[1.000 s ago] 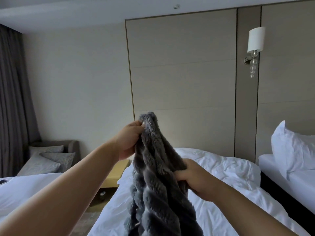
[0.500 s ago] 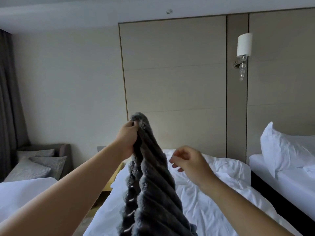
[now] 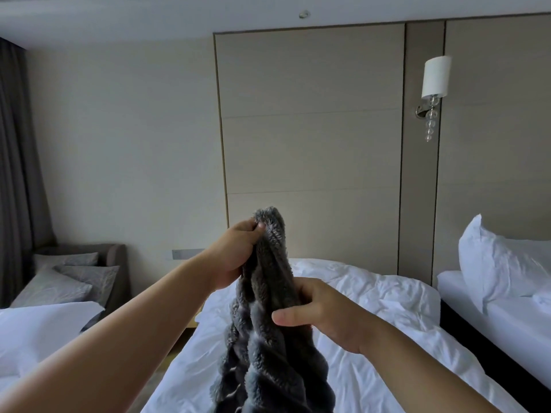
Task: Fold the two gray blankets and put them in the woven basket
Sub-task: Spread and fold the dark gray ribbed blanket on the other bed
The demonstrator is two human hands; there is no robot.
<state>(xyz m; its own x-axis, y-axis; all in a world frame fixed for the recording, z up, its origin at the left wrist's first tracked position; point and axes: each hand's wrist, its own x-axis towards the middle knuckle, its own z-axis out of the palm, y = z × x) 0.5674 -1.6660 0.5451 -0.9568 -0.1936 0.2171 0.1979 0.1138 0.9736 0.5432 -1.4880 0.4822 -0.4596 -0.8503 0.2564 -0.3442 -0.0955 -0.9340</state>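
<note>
A white, rumpled bed (image 3: 372,338) fills the low middle of this bedroom, and the gray blanket (image 3: 268,359) hangs above it in one thick, twisted rope, its lower end running out of sight at the bottom edge. The right hand (image 3: 328,317) is closed round the blanket partway down, thumb laid across the front of the plush and the fingers wrapped behind, so the cloth passes straight through the fist. Higher and a little farther off, the left hand (image 3: 235,254) pinches the bunched top of the blanket, thumb and fingertips pressed into the pile; a small tuft stands up above that grip. Between the two hands the blanket runs nearly upright and taut. To the right stands a second bed (image 3: 507,329) with a white pillow (image 3: 492,263) propped up. To the left is the corner of another white bed (image 3: 35,329), then a sofa (image 3: 116,257) with gray cushions (image 3: 56,287). Behind are the curtain (image 3: 18,174), the panelled wall (image 3: 313,144) and a wall lamp (image 3: 435,77).
</note>
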